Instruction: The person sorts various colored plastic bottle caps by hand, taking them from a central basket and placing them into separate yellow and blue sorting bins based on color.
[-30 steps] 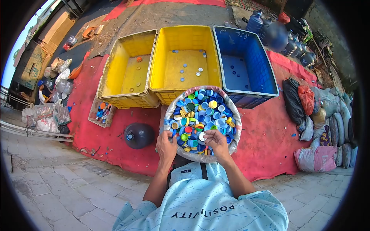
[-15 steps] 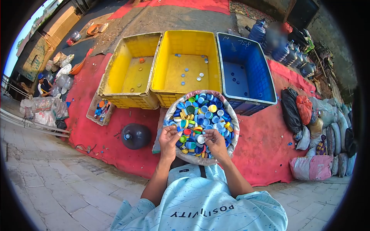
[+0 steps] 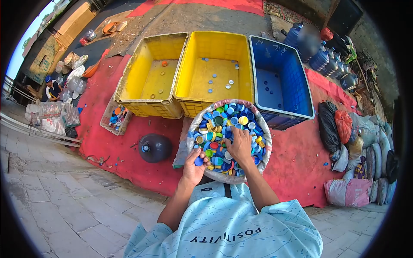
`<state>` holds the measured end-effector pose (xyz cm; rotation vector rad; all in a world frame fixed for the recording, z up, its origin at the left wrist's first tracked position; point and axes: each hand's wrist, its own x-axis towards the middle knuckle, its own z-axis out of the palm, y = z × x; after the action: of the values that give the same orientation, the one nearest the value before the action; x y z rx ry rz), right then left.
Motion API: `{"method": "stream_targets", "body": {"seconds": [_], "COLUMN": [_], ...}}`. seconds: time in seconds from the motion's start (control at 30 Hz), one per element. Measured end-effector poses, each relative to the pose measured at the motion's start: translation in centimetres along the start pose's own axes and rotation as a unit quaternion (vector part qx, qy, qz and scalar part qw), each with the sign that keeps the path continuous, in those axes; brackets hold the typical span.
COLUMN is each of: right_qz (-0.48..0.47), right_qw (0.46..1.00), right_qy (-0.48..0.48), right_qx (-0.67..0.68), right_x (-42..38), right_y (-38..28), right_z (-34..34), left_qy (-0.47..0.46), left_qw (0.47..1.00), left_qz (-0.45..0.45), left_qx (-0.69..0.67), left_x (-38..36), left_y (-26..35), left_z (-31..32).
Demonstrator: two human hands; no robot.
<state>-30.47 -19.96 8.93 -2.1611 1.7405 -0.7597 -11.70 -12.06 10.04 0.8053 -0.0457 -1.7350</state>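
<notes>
Fingers on the left hand (image 3: 193, 170) were curled round a blue cap (image 3: 198, 161) near the sack (image 3: 267, 148)'s near left rim; right hand (image 3: 242, 149) dug into the piled caps (image 3: 211, 124), couldn't tell if it pinched any tbh.

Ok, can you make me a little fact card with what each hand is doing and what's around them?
Left hand: holding a blue cap
Right hand: fingers among the caps; grip unclear
Round container: full of mixed-colour caps
Bins: two yellow, one blue, a few caps inside each
Ground: red sheet under the bins
</notes>
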Motion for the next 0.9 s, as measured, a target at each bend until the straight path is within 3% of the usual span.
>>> {"method": "stream_targets", "body": {"seconds": [0.23, 0.33, 0.47, 0.7, 0.77, 0.83, 0.9], "right_qz": [0.038, 0.042, 0.029, 0.003, 0.057, 0.136, 0.189], "right_qw": [0.999, 0.998, 0.998, 0.999, 0.985, 0.941, 0.79], "right_qy": [-0.008, -0.035, -0.05, -0.038, -0.018, -0.024, -0.018], "right_qx": [0.015, 0.016, 0.028, 0.032, 0.163, 0.31, 0.583], "right_x": [0.5, 0.8, 0.9, 1.3, 1.3, 1.0, 0.3], "right_y": [0.1, 0.3, 0.9, 0.3, 0.1, 0.2, 2.1], "right_z": [0.7, 0.6, 0.6, -0.8, -1.7, -3.0, -3.2], "left_qy": [0.014, 0.042, 0.012, 0.023, 0.021, 0.015, 0.015], "left_qw": [0.967, 0.9, 0.818, 0.69, 0.646, 0.637, 0.624], "left_qz": [0.043, 0.093, 0.145, 0.141, 0.149, 0.162, 0.17], "left_qx": [0.251, 0.424, 0.556, 0.71, 0.749, 0.754, 0.762], "left_x": [-0.3, -0.9, -0.9, -2.3, -2.8, -3.0, -3.0], "left_y": [-1.7, -2.0, -2.7, -3.2, -3.5, -4.2, -4.8], "left_z": [0.1, 1.7, 0.1, 1.3, 1.6, 1.3, 1.3]}}
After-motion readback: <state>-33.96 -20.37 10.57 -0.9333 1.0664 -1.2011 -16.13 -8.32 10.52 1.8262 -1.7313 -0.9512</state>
